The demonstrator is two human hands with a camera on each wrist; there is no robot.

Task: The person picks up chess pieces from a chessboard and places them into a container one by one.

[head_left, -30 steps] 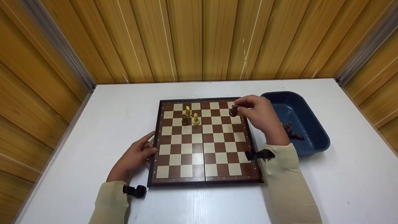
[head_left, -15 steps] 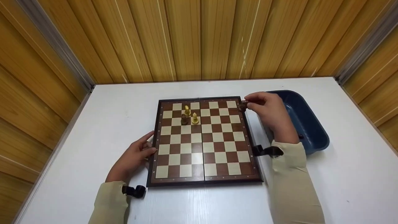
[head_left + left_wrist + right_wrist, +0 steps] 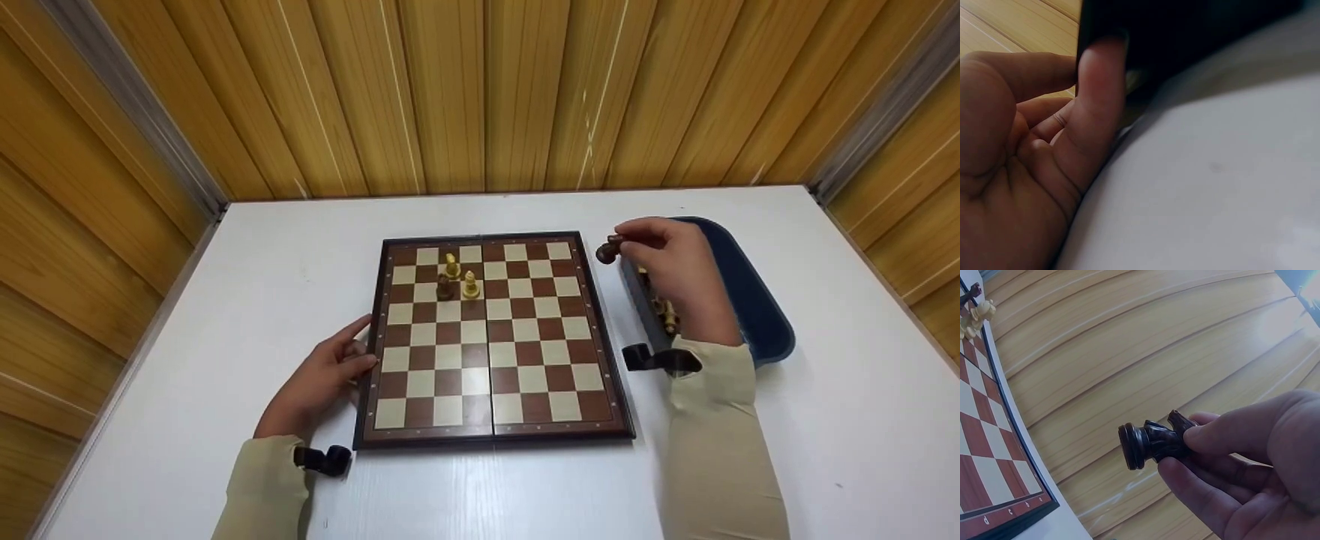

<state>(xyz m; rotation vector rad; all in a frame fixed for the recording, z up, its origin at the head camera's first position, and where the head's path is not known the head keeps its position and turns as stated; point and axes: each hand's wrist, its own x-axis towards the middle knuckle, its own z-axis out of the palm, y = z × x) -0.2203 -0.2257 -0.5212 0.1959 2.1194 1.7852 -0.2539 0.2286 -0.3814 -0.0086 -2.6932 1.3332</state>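
My right hand point(image 3: 679, 262) pinches a dark brown chess knight point(image 3: 1157, 441) between thumb and fingers, its base pointing left. In the head view this hand is above the left rim of the blue bin, right of the chessboard point(image 3: 521, 352). My left hand point(image 3: 319, 382) holds the left edge of the board, its thumb at the rim and fingers against the dark side point(image 3: 1145, 34). Toward the back left of the board stand two gold chess pieces, one behind point(image 3: 451, 266) and a bishop point(image 3: 470, 286), beside a dark chess piece point(image 3: 445, 287).
The blue plastic bin point(image 3: 776, 337) stands right of the board, partly hidden by my right forearm. Gold chess pieces point(image 3: 669, 319) lie inside along its left wall. Behind the white table point(image 3: 315, 247) rises a wood-patterned wall point(image 3: 450, 97).
My right hand has carried the dark knight from over the board's far right corner rightward to the bin's left rim. My left hand stays at the board edge.
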